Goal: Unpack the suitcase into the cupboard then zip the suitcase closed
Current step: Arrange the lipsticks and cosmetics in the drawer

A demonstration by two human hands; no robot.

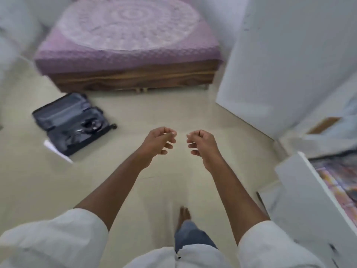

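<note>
Head view. The person is standing on a pale floor (135, 117), one bare foot (184, 217) showing below. Both arms are extending forward at mid-frame. The left hand (157, 141) and the right hand (202, 143) are hanging near each other without touching; on each, the fingers are lying loosely curled and are gripping nothing.

The suitcase (71, 122) is lying open flat on the floor, to the left of the hands and well apart from them, near the foot of a bed (127, 41) covered in a purple patterned spread. Its dark lining is showing, with some small dark items or straps lying in the near half; blur is preventing a firm identification. A white edge (58, 151) is projecting just beside its near corner; what it is cannot be told.

The cupboard (289, 190) is standing at the right, with a white door (270, 64) swung open beyond the hands. Colourful folded fabric (340, 182) is resting on a shelf inside.

Judgement: unpacking is appearing largely complete, and the zipping step is likely remaining.

Risks from here:
- Loose straps or leftover items are lying in the case; closing the lid over them would be trapping them in the zip line and jamming the slider.
- The open door is occupying the walking path on the right; a turn toward the suitcase could be striking it.
- The white edge beside the case is presenting a slip or trip hazard for the bare foot.
</note>
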